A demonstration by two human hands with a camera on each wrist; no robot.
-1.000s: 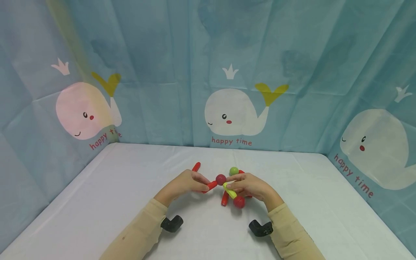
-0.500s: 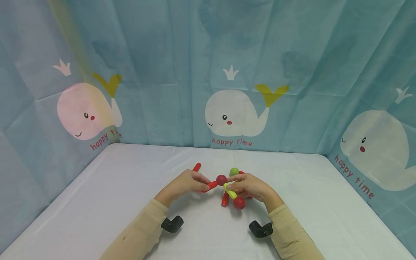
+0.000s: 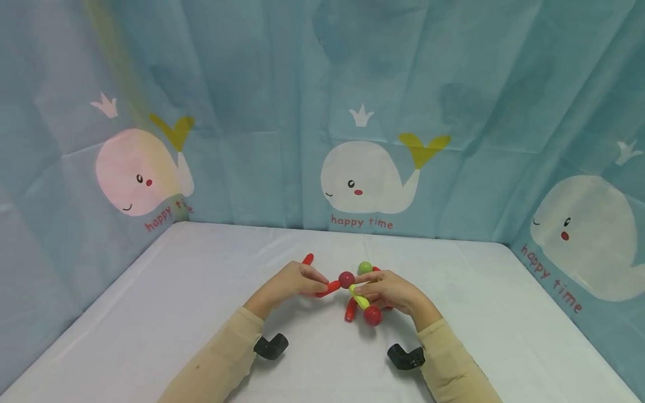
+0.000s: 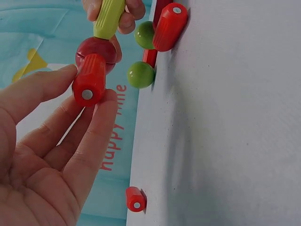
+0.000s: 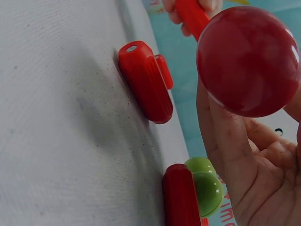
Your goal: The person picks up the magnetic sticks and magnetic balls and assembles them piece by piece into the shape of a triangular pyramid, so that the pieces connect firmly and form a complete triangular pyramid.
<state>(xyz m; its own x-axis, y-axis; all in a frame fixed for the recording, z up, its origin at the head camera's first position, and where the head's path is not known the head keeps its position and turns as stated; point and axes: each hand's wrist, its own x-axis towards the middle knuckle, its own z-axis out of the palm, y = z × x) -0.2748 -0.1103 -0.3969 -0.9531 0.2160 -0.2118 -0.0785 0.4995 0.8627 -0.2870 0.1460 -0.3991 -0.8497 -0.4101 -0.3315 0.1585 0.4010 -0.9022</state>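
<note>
My left hand [image 3: 292,281] pinches a red magnetic rod [image 4: 89,75] between thumb and fingertips, its metal end facing the left wrist camera. The rod's far end meets a dark red ball [image 3: 346,280]. From that same ball a yellow-green rod [image 3: 360,299] runs towards the front, gripped by my right hand [image 3: 394,291]. A second red ball [image 5: 249,61] sits on the near end of the yellow-green rod and covers most of it in the right wrist view. The joined pieces are held up above the white table.
Below and behind the right hand lie red rods [image 4: 170,27] and green balls [image 4: 141,74] on the white table [image 3: 312,358]. Another red rod [image 3: 308,259] lies beyond the left hand. Black camera mounts [image 3: 271,346] stick out from both wrists. A blue whale-print curtain [image 3: 282,168] hangs behind.
The head view has shifted slightly, so everything sits a little farther right and lower. Both hands keep the same hold on the joined pieces.
</note>
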